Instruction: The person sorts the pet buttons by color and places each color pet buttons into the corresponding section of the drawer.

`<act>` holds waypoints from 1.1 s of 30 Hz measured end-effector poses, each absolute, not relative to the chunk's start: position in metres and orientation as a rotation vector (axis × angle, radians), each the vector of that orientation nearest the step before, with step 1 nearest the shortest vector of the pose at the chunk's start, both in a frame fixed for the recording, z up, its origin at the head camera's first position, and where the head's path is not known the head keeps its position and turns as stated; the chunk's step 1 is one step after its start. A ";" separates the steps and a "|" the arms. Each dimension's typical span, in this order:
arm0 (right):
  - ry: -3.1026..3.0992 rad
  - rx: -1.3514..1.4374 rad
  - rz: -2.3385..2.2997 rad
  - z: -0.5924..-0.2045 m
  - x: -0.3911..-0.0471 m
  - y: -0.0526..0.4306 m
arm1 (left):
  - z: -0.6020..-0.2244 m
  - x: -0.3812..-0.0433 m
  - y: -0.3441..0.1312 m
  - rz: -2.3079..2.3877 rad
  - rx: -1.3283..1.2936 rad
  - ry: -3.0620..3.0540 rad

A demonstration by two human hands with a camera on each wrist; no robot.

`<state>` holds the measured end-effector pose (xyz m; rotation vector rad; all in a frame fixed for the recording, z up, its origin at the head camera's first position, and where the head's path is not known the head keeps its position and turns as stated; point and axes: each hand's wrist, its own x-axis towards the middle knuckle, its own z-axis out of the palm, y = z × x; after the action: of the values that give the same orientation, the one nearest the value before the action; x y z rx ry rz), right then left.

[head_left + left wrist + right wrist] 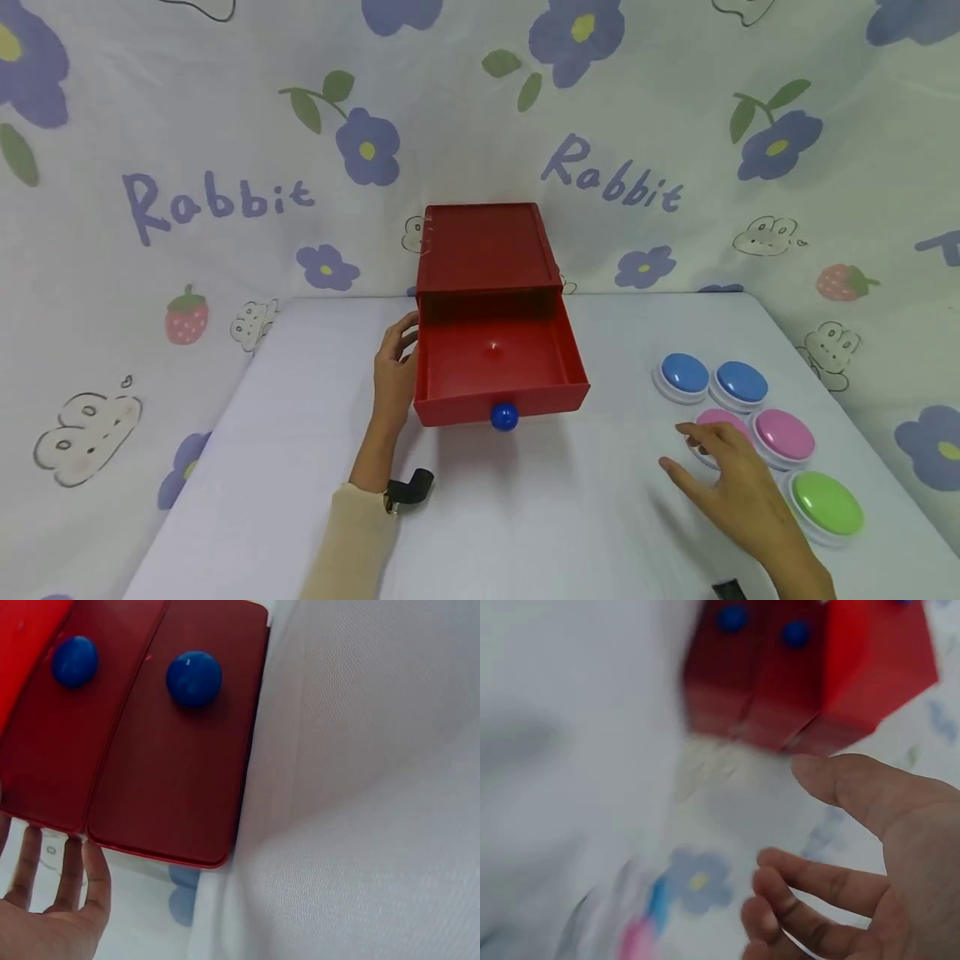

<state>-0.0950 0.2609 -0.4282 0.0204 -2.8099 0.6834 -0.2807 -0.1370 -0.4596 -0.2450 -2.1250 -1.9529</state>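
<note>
A red drawer cabinet [483, 250] stands at the far edge of the table, its top drawer [491, 367] pulled out and bare inside. A blue knob [504, 417] sits on that drawer's front; in the left wrist view, two lower drawers show blue knobs [193, 678]. My left hand [393, 375] touches the cabinet's left side with its fingers. Over on the right, my right hand [742, 492] hovers with thumb and fingers apart, holding nothing. It partly covers a pink button [722, 419]. In the right wrist view the fingers are loosely bent.
Two blue buttons [685, 372], another pink button [783, 434] and a green button [828, 503] stand on the right of the white table [570, 517]. Behind hangs a patterned cloth [465, 125]. A black wrist-worn camera [411, 487] juts out beside the left sleeve.
</note>
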 end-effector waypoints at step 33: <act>-2.997 -0.648 0.459 -0.485 -0.036 0.346 | -0.459 -0.282 -0.135 -1.995 -0.275 -2.084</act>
<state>-0.0361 0.3457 -0.4853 -0.6483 -2.9972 0.4589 -0.2825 -0.1346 -0.4592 -0.2752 -2.0837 -1.9954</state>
